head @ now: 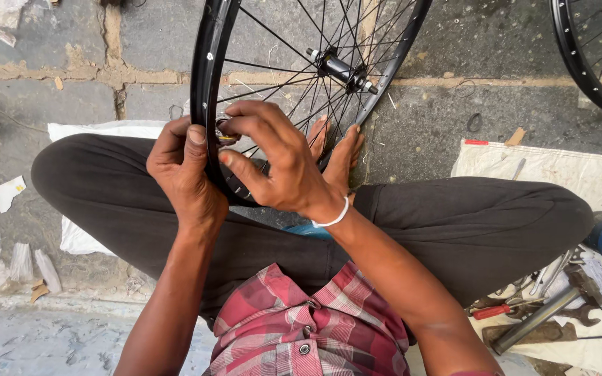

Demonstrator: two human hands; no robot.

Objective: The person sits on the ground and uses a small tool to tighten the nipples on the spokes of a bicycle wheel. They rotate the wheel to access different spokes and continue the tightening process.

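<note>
- The person is sitting cross-legged on the stone floor [454, 118], and a black bicycle wheel [207, 76] is standing upright between the knees — the legs and bare feet are bracing it so it is not rolling away.
- The left hand [182, 174] is closing around the rim from the outer side, thumb pointing up along the edge; it is gripping the wheel to hold it steady.
- The right hand [273, 160] is reaching over the rim from the inner side, its fingers curling and pinching a small metal piece [226, 132] right at the rim, where the spokes are ending. What the piece is exactly, I cannot tell.
- The hub [339, 69] is sitting at the middle of the spokes, well away from both hands.
- A second wheel [593, 56] is showing at the top right corner, apart from the work.
- Tools are lying on a white sack [559, 167] beside the right knee — a red-handled screwdriver [492, 311], a metal pipe [534, 320] and others — near enough for reaching.
</note>
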